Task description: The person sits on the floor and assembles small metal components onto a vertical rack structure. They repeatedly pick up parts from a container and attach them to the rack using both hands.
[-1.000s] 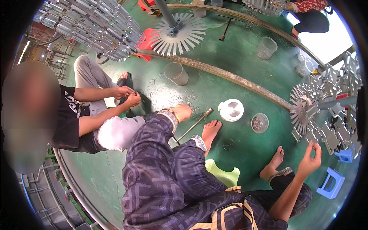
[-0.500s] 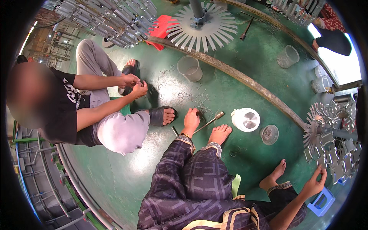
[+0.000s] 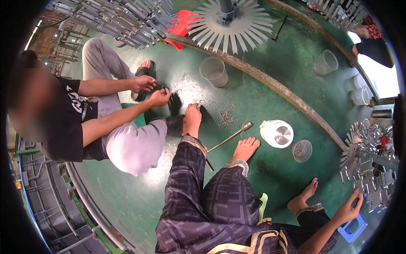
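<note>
We log the left hand (image 3: 193, 118) at centre frame, reaching up and away from the patterned sleeve, palm down on the green floor (image 3: 262, 63); its fingers look curled about something small and pale at the tips, but we cannot tell what, nor how firmly it grips. The right hand (image 3: 349, 207) sits at lower right, fingers spread open, touching the grey metal pieces of the rack (image 3: 372, 169) at the right edge.

The loose heap of thin wire bits (image 3: 226, 118) lies on the floor just right of the left hand, near but apart from it; the left hand is by far the nearer, the right well away. The heap has no clear long axis; the strands point every way.

The long metal rod (image 3: 230, 136) lies just below the heap; its long axis runs from lower left to upper right, the blunt socket-like end pointing upper right, the other end passing near our left wrist. Our bare foot (image 3: 246, 148) rests just beside its middle.

A second person sits at left; both of that person's hands (image 3: 152, 89) work at small pieces just left of ours, not touching. A clear plastic cup (image 3: 214, 71) stands above; a white lidded tub (image 3: 277, 133) and a small dish of bits (image 3: 302, 150) sit to the right.
</note>
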### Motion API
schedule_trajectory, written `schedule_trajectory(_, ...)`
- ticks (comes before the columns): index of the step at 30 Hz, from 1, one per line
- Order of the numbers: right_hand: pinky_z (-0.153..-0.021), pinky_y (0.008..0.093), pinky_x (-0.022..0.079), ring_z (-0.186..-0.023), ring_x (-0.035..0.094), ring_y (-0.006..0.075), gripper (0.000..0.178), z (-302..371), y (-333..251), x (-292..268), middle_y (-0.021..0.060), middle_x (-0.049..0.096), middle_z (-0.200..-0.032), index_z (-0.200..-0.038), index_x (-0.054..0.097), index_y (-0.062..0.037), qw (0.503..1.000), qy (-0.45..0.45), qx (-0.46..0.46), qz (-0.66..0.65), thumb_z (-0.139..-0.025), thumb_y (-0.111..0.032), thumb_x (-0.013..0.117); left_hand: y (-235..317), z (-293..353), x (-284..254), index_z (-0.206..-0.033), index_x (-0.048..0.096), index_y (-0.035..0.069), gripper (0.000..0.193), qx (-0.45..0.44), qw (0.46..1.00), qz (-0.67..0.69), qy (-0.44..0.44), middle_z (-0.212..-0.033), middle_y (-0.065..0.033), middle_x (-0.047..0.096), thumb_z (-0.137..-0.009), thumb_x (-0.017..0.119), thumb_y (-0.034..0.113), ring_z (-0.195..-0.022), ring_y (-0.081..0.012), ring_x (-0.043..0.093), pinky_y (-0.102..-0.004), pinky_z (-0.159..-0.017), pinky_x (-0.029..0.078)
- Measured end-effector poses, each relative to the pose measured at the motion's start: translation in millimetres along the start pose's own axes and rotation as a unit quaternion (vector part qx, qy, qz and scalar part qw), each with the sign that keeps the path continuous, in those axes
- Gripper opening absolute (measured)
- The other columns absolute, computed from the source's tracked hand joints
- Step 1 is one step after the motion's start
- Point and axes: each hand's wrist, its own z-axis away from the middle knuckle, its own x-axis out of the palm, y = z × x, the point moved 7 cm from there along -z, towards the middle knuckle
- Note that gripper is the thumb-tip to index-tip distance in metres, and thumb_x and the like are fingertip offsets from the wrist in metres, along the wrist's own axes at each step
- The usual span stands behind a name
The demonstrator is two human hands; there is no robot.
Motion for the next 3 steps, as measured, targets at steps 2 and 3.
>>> schedule_trajectory(2,-0.071,0.0212,0.043,-0.073,0.050,0.0087,0.016,-0.3,0.0,0.1,0.0035,0.059,-0.082,-0.092,0.060,0.0058,1.000,-0.007,-0.015,0.005,-0.085,-0.009,0.060,-12.9,-8.7,11.8,-0.089,0.064,-0.001,0.017,0.018,1.000,-0.008,-0.011,-0.087,-0.0213,0.059,-0.075,0.058,0.005,-0.080,-0.0378,0.058,-0.0414,-0.073,0.047)
schedule_trajectory(3,-0.071,0.0212,0.043,-0.074,0.051,0.0087,0.016,-0.7,0.8,0.2,0.0036,0.059,-0.082,-0.093,0.060,0.0056,1.000,-0.011,-0.023,0.008,-0.085,-0.009,0.060,-26.3,-11.7,23.2,-0.098,0.063,0.004,0.023,-0.013,0.998,-0.023,-0.064,-0.097,-0.0225,0.058,-0.077,0.058,0.009,-0.088,-0.0372,0.057,-0.0417,-0.077,0.046)
